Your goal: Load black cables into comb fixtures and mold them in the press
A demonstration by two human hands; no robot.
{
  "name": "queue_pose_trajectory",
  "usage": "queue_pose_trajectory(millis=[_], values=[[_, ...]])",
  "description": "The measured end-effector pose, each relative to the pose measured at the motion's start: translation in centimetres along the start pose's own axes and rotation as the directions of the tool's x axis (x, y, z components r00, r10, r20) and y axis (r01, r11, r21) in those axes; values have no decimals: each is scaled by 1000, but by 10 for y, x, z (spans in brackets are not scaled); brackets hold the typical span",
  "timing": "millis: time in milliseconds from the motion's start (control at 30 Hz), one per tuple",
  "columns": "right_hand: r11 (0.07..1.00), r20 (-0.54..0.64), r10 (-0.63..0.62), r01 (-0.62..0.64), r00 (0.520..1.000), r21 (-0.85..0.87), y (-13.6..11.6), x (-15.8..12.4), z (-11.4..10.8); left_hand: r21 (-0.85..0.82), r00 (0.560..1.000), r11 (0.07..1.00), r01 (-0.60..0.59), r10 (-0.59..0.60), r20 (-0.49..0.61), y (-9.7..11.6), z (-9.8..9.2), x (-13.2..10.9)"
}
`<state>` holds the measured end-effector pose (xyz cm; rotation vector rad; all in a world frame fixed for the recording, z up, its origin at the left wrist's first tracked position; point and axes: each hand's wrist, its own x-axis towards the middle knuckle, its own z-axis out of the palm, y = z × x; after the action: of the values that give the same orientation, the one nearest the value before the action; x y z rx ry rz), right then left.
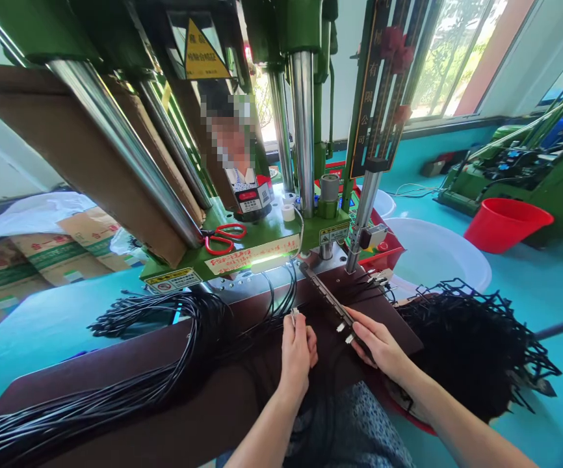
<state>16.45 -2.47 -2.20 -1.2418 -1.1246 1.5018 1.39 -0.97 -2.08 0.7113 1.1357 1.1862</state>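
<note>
Head view, left hand: the person's left hand was closed in a pinch, thumb against fingers, on a small silvery plug that poked up past the fingertips.
Head view, right hand: the right hand was wrapped around the near end of a long dark bar — fingers closed, thumb on top.
Bar: it slanted away from the right hand, its far end near the green machine; two small pale tips stuck out from its side, close to the right fingers.
Plug: it sat in the left hand, to the left of the bar and apart from it, above the brown table.
Black cables: a thick bundle ran across the table from the lower left, and a looped hank lay in front of the machine.
Machine ledge: scissors with red handles lay on the green top, above a strip of writing.
Right side: a tangled black heap stood beside the table; beyond it were a wide white tub and a red bucket.
Behind the machine: another person was partly visible — mostly hidden by the machine's parts.
Far left: printed cartons lay under pale plastic.
</note>
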Motion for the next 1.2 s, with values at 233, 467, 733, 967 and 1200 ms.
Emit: queue_pose_trajectory(millis=[233,467,733,967,1200], values=[[998,117,-29,35,993,-56,1,2,-5,149,960,980,135,-167,225,2,0,-1],[998,182,-39,47,983,-41,4,4,-11,136,933,972,191,-223,284,3,-4,5],[944,245,-125,191,961,-268,0,2,-5,140,953,980,144,-175,246,0,-5,5],[992,135,-43,58,990,-112,3,2,-5,209,988,966,-154,153,20,-4,-9,3],[996,226,-32,51,974,-79,2,5,-11,157,995,988,-5,-10,94,2,-13,5]])
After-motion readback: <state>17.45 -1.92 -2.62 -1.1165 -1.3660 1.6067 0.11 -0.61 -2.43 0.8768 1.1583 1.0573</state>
